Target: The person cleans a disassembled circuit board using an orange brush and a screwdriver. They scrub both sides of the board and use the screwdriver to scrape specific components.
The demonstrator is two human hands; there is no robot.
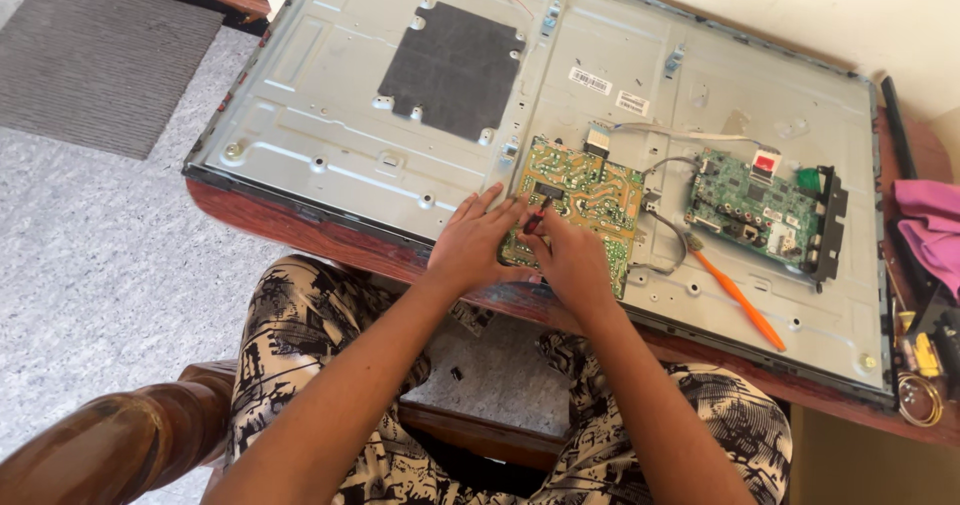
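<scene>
Lower frame: patterned trousers (320, 345) and two forearms reaching up toward centre. Just above, both hands close together at the near edge of the yellow-green circuit board (580, 210), centre of the frame. Left hand (470, 245) spread, fingers flat on the board's left edge, gripping nothing. Right hand (572, 260) curled, fingertips pinched on a small dark-and-red part (533, 222) at the board's near left portion; too small to tell what it is.

Board lying flat on the grey metal back panel (330, 115) of an opened flat screen, itself resting on the reddish wooden surface (330, 245). Probably light, stiff and fragile: thin, brittle, studded with small components and solder points. Best taken by the bare edges, never by the parts; attached grey cables (668, 227) on its right side likely to resist lifting.

Further right: orange-handled screwdriver (740, 300), green circuit board (755, 205). Upper centre: dark square pad (450, 65). Far right edge: pink cloth (930, 220).
</scene>
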